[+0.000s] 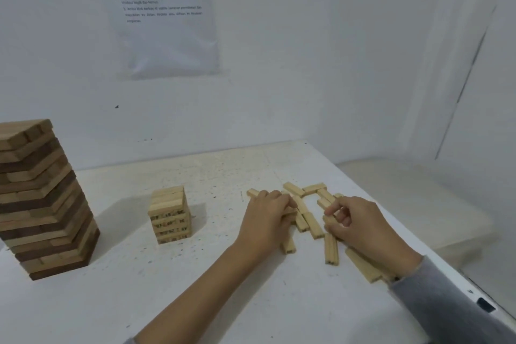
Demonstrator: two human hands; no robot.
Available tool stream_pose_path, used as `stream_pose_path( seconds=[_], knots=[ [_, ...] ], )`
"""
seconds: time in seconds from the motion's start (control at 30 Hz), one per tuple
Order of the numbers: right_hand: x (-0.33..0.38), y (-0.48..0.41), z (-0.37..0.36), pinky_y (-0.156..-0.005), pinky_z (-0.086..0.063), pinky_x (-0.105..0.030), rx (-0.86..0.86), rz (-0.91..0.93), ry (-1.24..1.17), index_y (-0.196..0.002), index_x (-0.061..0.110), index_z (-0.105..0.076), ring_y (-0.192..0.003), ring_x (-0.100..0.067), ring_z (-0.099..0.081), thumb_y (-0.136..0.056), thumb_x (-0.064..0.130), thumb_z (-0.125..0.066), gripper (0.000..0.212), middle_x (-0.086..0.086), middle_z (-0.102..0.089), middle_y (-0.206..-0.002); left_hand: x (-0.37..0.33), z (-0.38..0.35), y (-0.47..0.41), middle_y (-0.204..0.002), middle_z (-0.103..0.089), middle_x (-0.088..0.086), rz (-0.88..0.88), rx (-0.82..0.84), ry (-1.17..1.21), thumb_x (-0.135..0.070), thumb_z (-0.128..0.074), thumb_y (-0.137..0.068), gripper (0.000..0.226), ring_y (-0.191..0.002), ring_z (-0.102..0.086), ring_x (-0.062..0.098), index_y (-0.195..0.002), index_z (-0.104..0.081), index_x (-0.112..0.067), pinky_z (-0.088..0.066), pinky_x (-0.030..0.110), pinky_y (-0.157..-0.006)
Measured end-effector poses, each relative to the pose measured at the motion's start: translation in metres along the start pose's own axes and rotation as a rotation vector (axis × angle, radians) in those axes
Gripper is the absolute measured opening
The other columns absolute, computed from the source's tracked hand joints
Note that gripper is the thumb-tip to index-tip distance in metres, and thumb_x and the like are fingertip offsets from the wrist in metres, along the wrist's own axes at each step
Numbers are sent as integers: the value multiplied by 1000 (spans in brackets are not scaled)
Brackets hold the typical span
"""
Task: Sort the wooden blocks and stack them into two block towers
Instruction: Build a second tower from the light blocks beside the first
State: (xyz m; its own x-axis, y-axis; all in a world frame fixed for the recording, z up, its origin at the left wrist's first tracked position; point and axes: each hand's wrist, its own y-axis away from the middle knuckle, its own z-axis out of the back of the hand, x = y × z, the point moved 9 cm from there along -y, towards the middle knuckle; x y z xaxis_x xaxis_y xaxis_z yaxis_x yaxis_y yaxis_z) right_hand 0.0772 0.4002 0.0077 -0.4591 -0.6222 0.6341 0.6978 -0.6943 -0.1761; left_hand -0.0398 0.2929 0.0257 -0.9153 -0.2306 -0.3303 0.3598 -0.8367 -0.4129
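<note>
Loose blocks (312, 220) lie by the table's (195, 274) right edge. Our left hand (268, 220) curls round one; our right hand (360, 229), fingers bent, rests among them, pinching or not we cannot tell.

A white, dark-speckled table (125, 274) carries three groups of blocks. A tall tower (42, 198) of mixed dark and pale blocks stands at its left edge. A short tower (170, 215) of pale blocks stands near the middle. To the right, loose blocks (331, 250) lie flat and scattered, some touching.
</note>
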Motion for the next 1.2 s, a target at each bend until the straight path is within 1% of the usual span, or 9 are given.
stream_pose_path(
  seconds=[0.2, 0.27, 0.43, 0.53, 0.6, 0.73, 0.9, 1.03, 1.2],
  knots=[
    [-4, -5, 4, -62, -47, -21, -76, 3, -92, -99, 25, -63, -64, -6, -54, -85, 20, -69, 16, 4, -61, -80, -4, 1, -1, -113, -55, 1, 13, -54, 130, -10, -57, -93, 28, -101, -55, 17, -120, -60, -15, -46, 29, -85],
    [-7, -11, 12, -61, -43, -15, -136, -4, -151, -107, 25, -61, -72, -7, -55, -87, 19, -67, 22, 2, -55, -93, -7, 7, -3, -118, -48, 1, 26, -85, 250, -9, -54, -95, 30, -97, -52, 11, -125, -56, -13, -43, 13, -80],
    [-12, -31, 9, -40, -35, -10, -45, -55, -320, -102, 20, -57, -60, -11, -49, -96, 19, -50, 10, -6, -46, -100, -6, 4, -13, -87, -44, -5, 214, -65, 553, 2, -35, -98, 27, -79, -43, 0, -110, -58, -6, -37, 4, -74],
    [-10, -42, 0, -49, -38, -11, 79, -17, -154, -102, 23, -53, -70, -8, -48, -93, 20, -54, 9, 4, -41, -88, -3, -3, -14, -94, -51, -6, 315, -59, 697, -16, -34, -101, 26, -89, -49, 9, -104, -60, -14, -40, 18, -81],
    [-9, -48, -5, -58, -37, -13, 115, 30, 20, -109, 24, -53, -85, -8, -48, -93, 26, -58, 17, 4, -42, -88, 0, -13, -14, -93, -55, -2, 369, -35, 770, -21, -40, -100, 19, -81, -52, 12, -100, -60, -19, -43, 27, -77],
    [-8, -48, -17, -70, -40, -21, 169, 55, 273, -120, 22, -54, -82, -15, -53, -96, 34, -54, 27, 0, -36, -108, 6, -21, -10, -92, -59, 1, 422, -38, 860, -15, -51, -95, 15, -74, -53, 7, -101, -62, -24, -45, 16, -65],
    [2, -41, -19, -74, -40, -21, 98, 117, 236, -118, 18, -56, -85, -16, -52, -100, 25, -48, 21, -2, -39, -109, 13, -6, -3, -94, -64, -4, 387, -124, 857, -18, -61, -92, 13, -80, -56, 2, -101, -69, -23, -46, 10, -66],
    [8, -35, -18, -72, -35, -18, 39, 164, 134, -115, 16, -59, -83, -8, -46, -97, 22, -56, 19, 3, -46, -98, 21, 9, 9, -89, -65, -7, 363, -150, 867, -18, -66, -89, 12, -78, -58, 4, -99, -71, -23, -48, 12, -64],
    [32, -27, 3, -58, -37, -9, -144, 171, -254, -102, 16, -64, -59, -3, -42, -89, 14, -69, 15, 10, -44, -67, 32, 30, 29, -92, -64, 11, 346, -187, 861, -15, -71, -85, 20, -78, -60, 18, -101, -70, -26, -47, 13, -61]
  ],
)
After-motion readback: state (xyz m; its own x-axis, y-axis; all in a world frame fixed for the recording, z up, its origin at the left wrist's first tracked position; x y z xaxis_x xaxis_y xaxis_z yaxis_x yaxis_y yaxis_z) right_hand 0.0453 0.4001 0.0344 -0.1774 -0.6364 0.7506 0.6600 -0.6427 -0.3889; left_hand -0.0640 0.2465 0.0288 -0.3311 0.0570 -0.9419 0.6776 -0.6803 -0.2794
